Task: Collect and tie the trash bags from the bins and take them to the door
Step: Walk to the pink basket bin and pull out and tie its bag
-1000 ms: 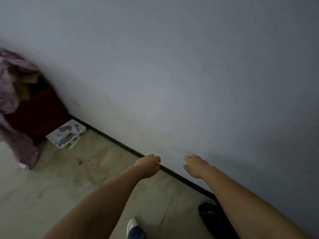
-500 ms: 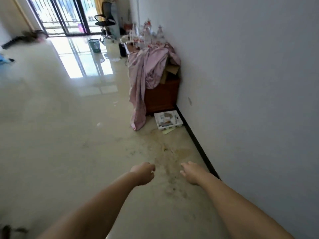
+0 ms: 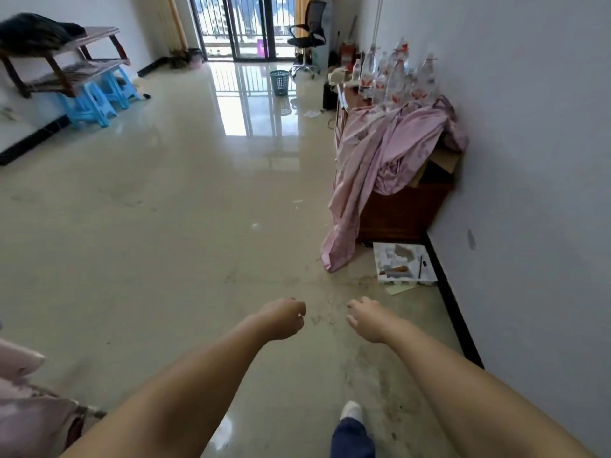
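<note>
Both my arms reach out in front of me over the shiny tiled floor. My left hand (image 3: 285, 318) is curled into a loose fist with nothing in it. My right hand (image 3: 367, 319) also holds nothing, its fingers bent and slightly apart. A teal mesh bin (image 3: 279, 82) stands far ahead on the floor near the balcony door (image 3: 244, 24); whether a bag is in it I cannot tell. No trash bag is in view.
A wooden cabinet (image 3: 403, 206) draped with pink cloth (image 3: 373, 166) stands along the right wall, water bottles (image 3: 393, 77) on top, a white tray (image 3: 403, 262) at its foot. Blue stools (image 3: 99, 97) and a rack (image 3: 66, 61) sit at left. An office chair (image 3: 307, 38) is far back.
My view has swung left from the bare wall and skirting to the length of the room. The black bag by my right arm is out of view. Both hands stay held out, empty.
</note>
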`<action>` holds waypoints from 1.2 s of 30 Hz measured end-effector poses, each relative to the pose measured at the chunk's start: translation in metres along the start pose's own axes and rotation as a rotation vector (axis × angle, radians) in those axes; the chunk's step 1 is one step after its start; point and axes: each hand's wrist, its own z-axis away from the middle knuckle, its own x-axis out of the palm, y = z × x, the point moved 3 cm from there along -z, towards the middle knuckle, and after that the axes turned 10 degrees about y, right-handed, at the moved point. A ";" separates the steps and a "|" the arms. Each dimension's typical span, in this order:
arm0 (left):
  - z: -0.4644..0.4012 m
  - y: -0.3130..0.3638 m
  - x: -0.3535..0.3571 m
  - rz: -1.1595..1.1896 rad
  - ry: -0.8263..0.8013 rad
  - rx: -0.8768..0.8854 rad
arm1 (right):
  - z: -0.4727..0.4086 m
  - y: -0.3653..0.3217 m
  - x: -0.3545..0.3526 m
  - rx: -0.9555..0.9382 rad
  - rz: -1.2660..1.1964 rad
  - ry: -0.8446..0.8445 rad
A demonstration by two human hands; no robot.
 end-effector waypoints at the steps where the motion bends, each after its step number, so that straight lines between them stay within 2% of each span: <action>1: -0.017 -0.005 -0.006 0.011 0.002 -0.011 | -0.019 0.003 -0.008 -0.011 0.009 -0.002; 13: -0.217 -0.039 -0.115 0.193 0.164 -0.155 | -0.263 0.012 -0.128 -0.187 0.069 0.009; 17: -0.273 -0.087 -0.131 0.165 0.149 -0.235 | -0.337 -0.010 -0.141 -0.192 -0.019 -0.060; 23: -0.388 -0.174 -0.164 0.149 0.129 -0.284 | -0.480 -0.056 -0.174 -0.273 0.095 -0.079; 36: -0.641 -0.337 -0.324 0.158 0.146 -0.204 | -0.785 -0.148 -0.284 -0.198 0.047 -0.103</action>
